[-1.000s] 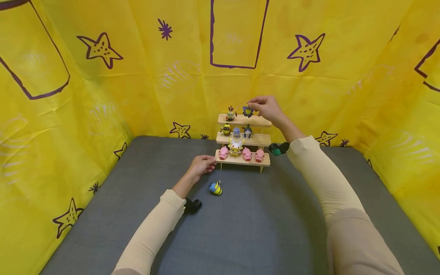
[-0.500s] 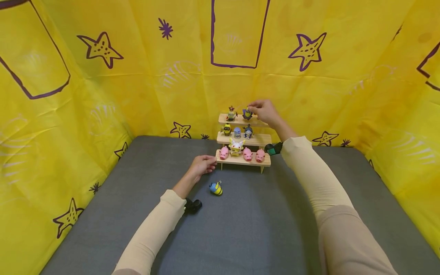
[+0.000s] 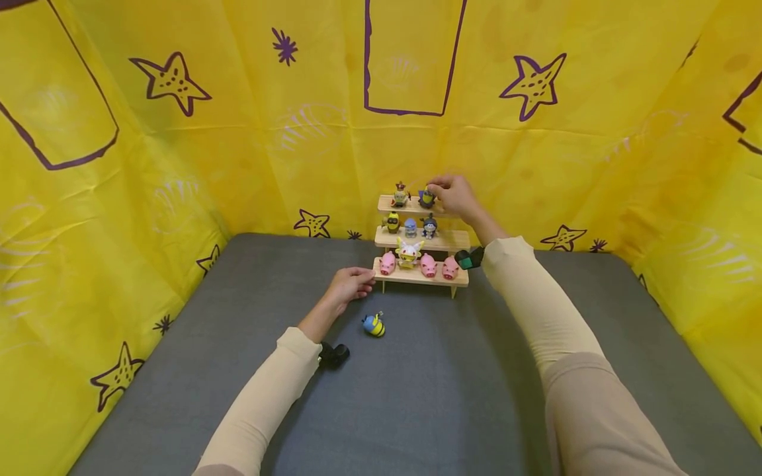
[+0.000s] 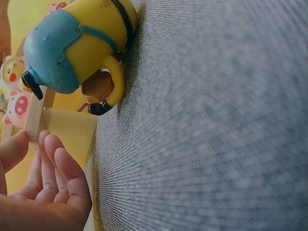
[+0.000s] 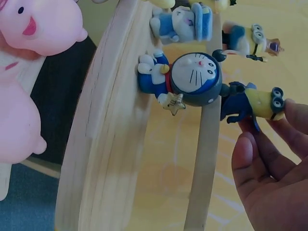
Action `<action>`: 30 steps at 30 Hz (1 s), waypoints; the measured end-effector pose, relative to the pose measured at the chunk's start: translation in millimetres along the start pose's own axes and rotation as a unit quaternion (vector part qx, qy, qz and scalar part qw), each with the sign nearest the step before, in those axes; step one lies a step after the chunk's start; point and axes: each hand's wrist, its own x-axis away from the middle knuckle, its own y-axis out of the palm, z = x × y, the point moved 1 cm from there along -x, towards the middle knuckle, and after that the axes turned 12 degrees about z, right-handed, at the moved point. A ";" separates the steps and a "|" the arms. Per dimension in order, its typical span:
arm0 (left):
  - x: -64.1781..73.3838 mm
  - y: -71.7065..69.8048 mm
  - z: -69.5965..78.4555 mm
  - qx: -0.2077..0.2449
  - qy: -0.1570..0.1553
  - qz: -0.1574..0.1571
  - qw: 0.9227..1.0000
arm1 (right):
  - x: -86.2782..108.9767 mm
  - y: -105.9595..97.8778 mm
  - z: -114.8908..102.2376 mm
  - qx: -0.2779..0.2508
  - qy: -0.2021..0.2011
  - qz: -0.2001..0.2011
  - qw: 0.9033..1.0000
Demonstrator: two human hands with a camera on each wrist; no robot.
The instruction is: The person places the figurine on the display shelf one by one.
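My right hand [image 3: 457, 196] pinches a goggled minion figure [image 5: 257, 103] in dark blue by its head, at the top step of a three-step wooden display stand [image 3: 423, 240]. Its base appears to touch that step, to the right of a crowned minion figure [image 3: 400, 196]. With thumb and fingertips, my left hand [image 3: 350, 287] grips the left end of the bottom step. Near that hand, a blue-and-yellow minion figure [image 4: 77, 45] lies on its side on the grey cloth. A Doraemon figure [image 5: 185, 79] stands on the middle step, just below the held minion.
The middle step also bears a small blue figure [image 3: 410, 229] and a yellow figure [image 3: 391, 224]. Along the bottom step sit a white-hooded yellow figure [image 3: 408, 254] and pink pigs [image 3: 428, 266]. Yellow patterned cloth [image 3: 321, 158] hangs behind and at both sides.
The right hand has lowered the goggled minion from above the top step down to it and shifted slightly left. My left hand keeps its grip on the stand.
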 end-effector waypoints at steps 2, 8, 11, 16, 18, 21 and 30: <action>-1.2 -0.3 0.5 0.000 0.001 0.001 1.000 | 0.9 -1.8 -0.5 0.002 -0.002 0.001 1.000; -2.8 -0.6 0.9 -0.001 0.001 0.001 1.000 | 3.5 -7.5 -1.1 -0.002 -0.007 -0.001 1.000; -2.7 -0.1 -0.1 -0.002 -0.001 0.000 1.000 | 5.9 -11.0 -1.2 0.018 -0.021 0.014 1.000; -1.6 0.1 -1.3 0.000 -0.001 -0.001 1.000 | 16.2 -17.9 -6.9 0.047 -0.043 0.077 0.995; -0.7 0.1 -1.2 0.002 0.000 -0.001 1.000 | 23.0 -20.4 -11.0 0.038 -0.050 0.112 0.992; -0.3 0.7 -1.3 0.002 0.001 -0.002 1.000 | 35.1 -23.1 -18.1 0.019 -0.083 0.155 0.984; 1.3 0.0 -0.6 0.003 0.002 0.000 1.000 | 80.3 -15.4 -26.2 0.000 -0.182 0.129 0.975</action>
